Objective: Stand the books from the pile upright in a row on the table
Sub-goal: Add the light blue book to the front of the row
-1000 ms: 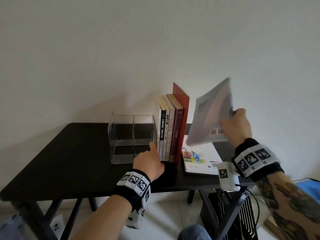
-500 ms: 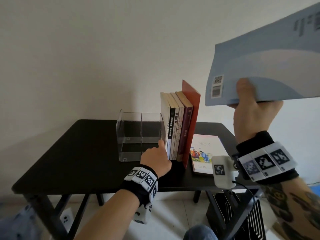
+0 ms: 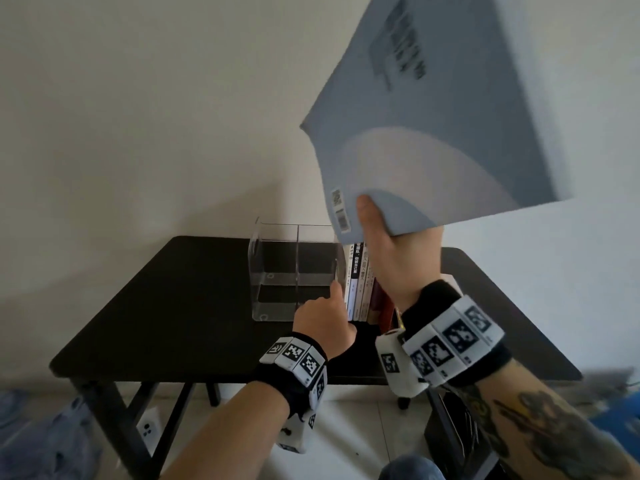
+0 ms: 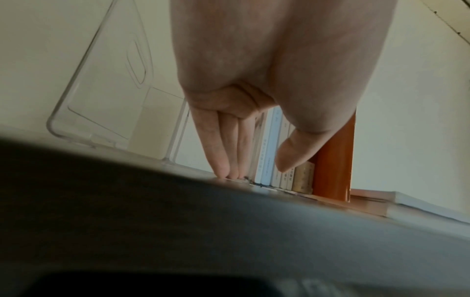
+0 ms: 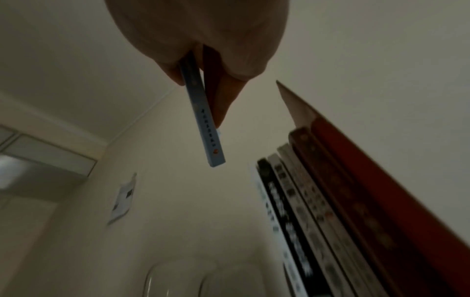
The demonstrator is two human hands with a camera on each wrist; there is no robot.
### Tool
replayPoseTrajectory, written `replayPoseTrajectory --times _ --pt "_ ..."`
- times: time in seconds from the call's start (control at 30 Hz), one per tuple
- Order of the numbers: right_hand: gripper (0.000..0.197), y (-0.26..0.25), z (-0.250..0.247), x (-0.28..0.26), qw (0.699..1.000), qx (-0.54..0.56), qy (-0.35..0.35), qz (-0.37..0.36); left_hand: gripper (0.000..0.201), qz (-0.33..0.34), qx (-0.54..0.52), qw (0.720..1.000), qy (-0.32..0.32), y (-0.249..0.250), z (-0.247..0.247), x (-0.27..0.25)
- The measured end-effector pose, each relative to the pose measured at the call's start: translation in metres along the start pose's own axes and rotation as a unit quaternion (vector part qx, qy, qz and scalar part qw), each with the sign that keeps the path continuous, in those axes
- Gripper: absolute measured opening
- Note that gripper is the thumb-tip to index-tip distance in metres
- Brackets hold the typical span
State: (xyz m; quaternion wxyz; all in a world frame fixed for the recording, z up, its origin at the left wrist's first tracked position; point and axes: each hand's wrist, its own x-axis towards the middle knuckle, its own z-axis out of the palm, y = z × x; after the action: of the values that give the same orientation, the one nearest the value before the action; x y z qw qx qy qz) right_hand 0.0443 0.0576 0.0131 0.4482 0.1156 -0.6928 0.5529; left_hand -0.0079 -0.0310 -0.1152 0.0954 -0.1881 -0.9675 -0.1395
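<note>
My right hand (image 3: 394, 251) grips a thin light-blue book (image 3: 450, 116) by its lower corner, high above the table and tilted. In the right wrist view thumb and fingers (image 5: 223, 96) pinch it near its spine (image 5: 206, 128). Several books (image 3: 360, 282) stand upright in a row, a tall red one (image 4: 333, 160) at the right end. My left hand (image 3: 329, 313) rests at the row's left end, fingers (image 4: 221, 148) straight down to the table and thumb (image 4: 292, 154) before the spines. One book (image 4: 419, 209) lies flat to the right of the row.
A clear acrylic organizer (image 3: 294, 271) stands just left of the row on the black table (image 3: 173, 323), with a pale wall (image 3: 138, 116) close behind. A black object (image 3: 450, 431) sits on the floor under the table's right side.
My right hand has lifted the light-blue book from beside the pile, raising it and swinging it leftward over the row. The left hand has stayed at the row's left end.
</note>
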Motion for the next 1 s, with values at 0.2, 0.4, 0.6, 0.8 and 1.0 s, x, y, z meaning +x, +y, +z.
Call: replayPoseTrajectory --times 0.2,0.4,0.6,0.8,1.0 --pt "0.02 0.028 0.018 -0.028 0.982 -0.144 -0.083 0.09 0.048 -0.053 -0.069 0.995 -0.039 -0.003 0.004 -0.002" --pt "0.03 0.052 0.018 -0.037 0.948 -0.255 -0.127 0.141 0.058 -0.058 -0.188 0.98 0.003 -0.01 0.013 0.005" --pt "0.029 0.058 0.02 -0.047 0.937 -0.29 -0.15 0.127 0.072 0.009 -0.304 0.952 0.026 -0.009 0.011 0.001" --pt "0.029 0.066 0.019 -0.049 0.923 -0.335 -0.148 0.117 0.062 0.071 -0.174 0.982 0.002 -0.015 0.024 0.016" --pt "0.026 0.069 0.02 -0.049 0.919 -0.348 -0.162 0.091 0.058 -0.006 -0.195 0.98 -0.031 -0.027 0.028 0.026"
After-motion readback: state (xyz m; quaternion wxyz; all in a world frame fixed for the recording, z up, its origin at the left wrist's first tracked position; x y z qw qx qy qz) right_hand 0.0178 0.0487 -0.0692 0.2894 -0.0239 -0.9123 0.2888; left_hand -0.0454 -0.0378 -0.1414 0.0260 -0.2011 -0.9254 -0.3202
